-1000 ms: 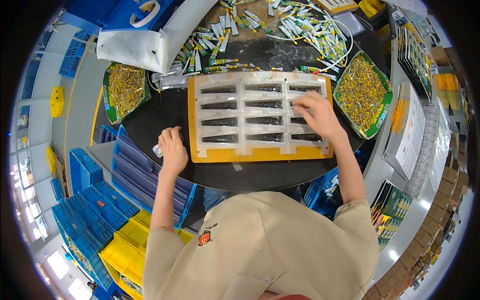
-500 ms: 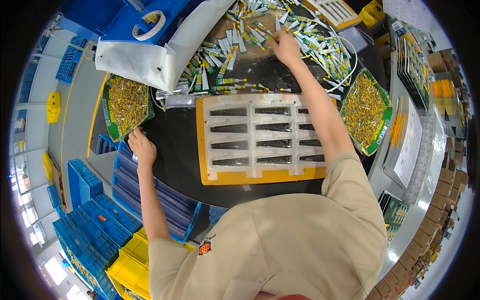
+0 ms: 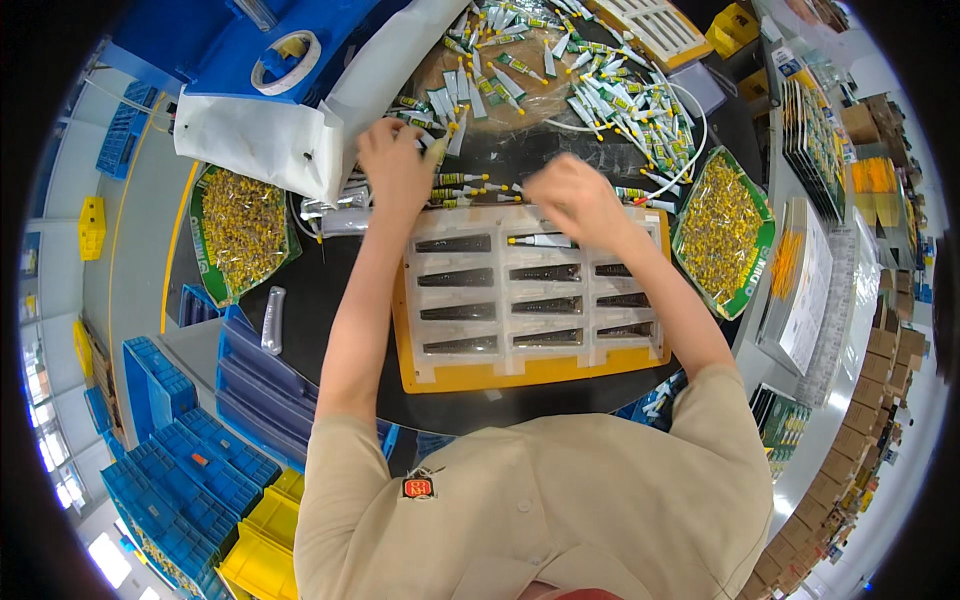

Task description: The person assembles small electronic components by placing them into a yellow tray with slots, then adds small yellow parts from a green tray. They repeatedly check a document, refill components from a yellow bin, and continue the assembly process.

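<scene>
My left hand (image 3: 398, 165) reaches into the near left side of a pile of small white-and-green tubes with yellow caps (image 3: 505, 85). Its thumb stands apart from the bent fingers, among the tubes. Over the far edge of a white slotted tray (image 3: 503, 300) on a yellow board (image 3: 535, 377), my right hand (image 3: 578, 200) is closed; whatever its fingers may hold is hidden and slightly blurred. One tube (image 3: 540, 240) lies in the far middle slot, partly beside that hand. The other visible slots show dark bottoms. A clear plastic piece (image 3: 273, 320) rests on the black table's left edge.
Green boxes of small yellow-brown pieces flank the tray, one left (image 3: 243, 230) and one right (image 3: 722, 235). A white cable (image 3: 703, 125) loops around the pile. Blue crates (image 3: 185, 450) and yellow bins (image 3: 265, 540) stand lower left. A tape roll (image 3: 286, 64) sits upper left.
My left hand has left the clear plastic piece at the table edge and moved to the tubes. My right hand has come back from the pile to the tray, where a tube now lies in a slot.
</scene>
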A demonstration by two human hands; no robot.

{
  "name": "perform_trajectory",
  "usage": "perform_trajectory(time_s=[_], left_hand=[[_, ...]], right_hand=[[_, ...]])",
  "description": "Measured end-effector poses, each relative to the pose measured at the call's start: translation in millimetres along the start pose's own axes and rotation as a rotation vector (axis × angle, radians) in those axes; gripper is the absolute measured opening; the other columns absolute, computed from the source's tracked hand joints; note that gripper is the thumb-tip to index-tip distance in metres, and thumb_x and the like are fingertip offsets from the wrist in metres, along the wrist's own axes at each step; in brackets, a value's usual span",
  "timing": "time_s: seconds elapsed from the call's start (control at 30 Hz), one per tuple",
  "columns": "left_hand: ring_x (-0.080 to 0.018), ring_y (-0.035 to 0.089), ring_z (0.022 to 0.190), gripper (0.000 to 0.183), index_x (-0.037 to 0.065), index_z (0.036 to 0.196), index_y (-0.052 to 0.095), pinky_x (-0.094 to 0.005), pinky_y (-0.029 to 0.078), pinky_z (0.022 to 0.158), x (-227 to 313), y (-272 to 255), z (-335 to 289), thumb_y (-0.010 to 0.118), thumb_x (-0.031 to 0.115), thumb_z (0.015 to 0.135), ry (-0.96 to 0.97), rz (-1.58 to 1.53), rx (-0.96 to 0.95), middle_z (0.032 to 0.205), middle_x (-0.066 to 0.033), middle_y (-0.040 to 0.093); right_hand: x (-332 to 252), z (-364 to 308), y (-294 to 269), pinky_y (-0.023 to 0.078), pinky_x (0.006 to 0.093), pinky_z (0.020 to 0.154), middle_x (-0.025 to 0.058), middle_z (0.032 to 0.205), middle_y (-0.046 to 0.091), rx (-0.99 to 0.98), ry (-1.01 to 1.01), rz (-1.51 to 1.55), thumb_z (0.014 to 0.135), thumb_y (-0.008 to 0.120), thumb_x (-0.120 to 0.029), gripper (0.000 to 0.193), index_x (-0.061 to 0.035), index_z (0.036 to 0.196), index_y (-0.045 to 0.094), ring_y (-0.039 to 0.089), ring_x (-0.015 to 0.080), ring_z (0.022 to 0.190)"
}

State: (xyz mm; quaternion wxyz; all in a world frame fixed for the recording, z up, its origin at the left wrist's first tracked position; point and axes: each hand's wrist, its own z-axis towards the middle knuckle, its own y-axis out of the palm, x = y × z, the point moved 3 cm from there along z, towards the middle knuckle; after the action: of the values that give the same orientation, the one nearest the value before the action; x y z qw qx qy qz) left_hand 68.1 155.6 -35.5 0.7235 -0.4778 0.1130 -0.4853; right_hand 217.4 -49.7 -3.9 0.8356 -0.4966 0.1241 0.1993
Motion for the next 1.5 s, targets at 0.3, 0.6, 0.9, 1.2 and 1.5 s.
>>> perform_trajectory(time_s=[0.3, 0.6, 0.9, 1.2, 1.5], left_hand=[[-0.0204, 0.06, 0.085, 0.015, 0.001, 0.096, 0.062, -0.031, 0.047, 0.077, 3, -14, 2, 0.067, 0.012, 0.087, -0.268, -0.556, -0.326, 0.099, -0.0128, 0.065], [-0.0288, 0.063, 0.094, 0.017, 0.005, 0.094, 0.07, -0.0367, 0.051, 0.081, 29, -90, -102, 0.071, 0.0, 0.078, 0.279, -0.643, -0.392, 0.099, -0.008, 0.065], [-0.0326, 0.053, 0.108, 0.028, 0.008, 0.103, 0.068, -0.042, 0.046, 0.091, 2, -70, -36, 0.061, 0.0, 0.077, 0.34, -0.152, -0.264, 0.111, -0.0089, 0.061], [-0.0251, 0.048, 0.118, 0.017, 0.012, 0.093, 0.067, -0.0374, 0.042, 0.093, -35, -9, 16, 0.063, 0.009, 0.076, 0.717, 0.363, -0.541, 0.116, -0.006, 0.056], [-0.0213, 0.05, 0.121, 0.015, 0.013, 0.094, 0.069, -0.0347, 0.041, 0.096, -51, -18, 13, 0.062, 0.01, 0.081, 0.857, 0.377, -0.656, 0.115, -0.0021, 0.06]], right_hand=[[102, 130, 73, 0.054, 0.0427, 0.074, 0.0171, 0.091, 0.066, -0.039, 0.372, -0.468, 0.076, 0.064, -0.006, 0.02, -0.0042, 0.096, 0.065, 0.065, 0.0355, 0.085], [-48, 29, 44, 0.053, 0.0341, 0.079, 0.0056, 0.095, 0.068, 0.015, -0.171, 0.119, 0.073, 0.07, -0.011, 0.018, -0.0091, 0.091, 0.068, 0.067, 0.0232, 0.089], [-14, 88, 95, 0.05, 0.0418, 0.081, 0.0108, 0.095, 0.065, -0.185, 0.052, -0.082, 0.077, 0.06, -0.003, 0.023, -0.0079, 0.098, 0.066, 0.06, 0.0329, 0.091], [-57, 31, 39, 0.054, 0.0359, 0.067, 0.0083, 0.092, 0.064, 0.019, 0.002, 0.351, 0.077, 0.068, -0.005, 0.013, -0.0063, 0.09, 0.064, 0.065, 0.0263, 0.082], [-101, -22, 39, 0.051, 0.0387, 0.081, 0.0064, 0.095, 0.067, -0.133, -0.343, 0.116, 0.077, 0.069, -0.016, 0.018, -0.0076, 0.092, 0.068, 0.063, 0.0234, 0.092]])
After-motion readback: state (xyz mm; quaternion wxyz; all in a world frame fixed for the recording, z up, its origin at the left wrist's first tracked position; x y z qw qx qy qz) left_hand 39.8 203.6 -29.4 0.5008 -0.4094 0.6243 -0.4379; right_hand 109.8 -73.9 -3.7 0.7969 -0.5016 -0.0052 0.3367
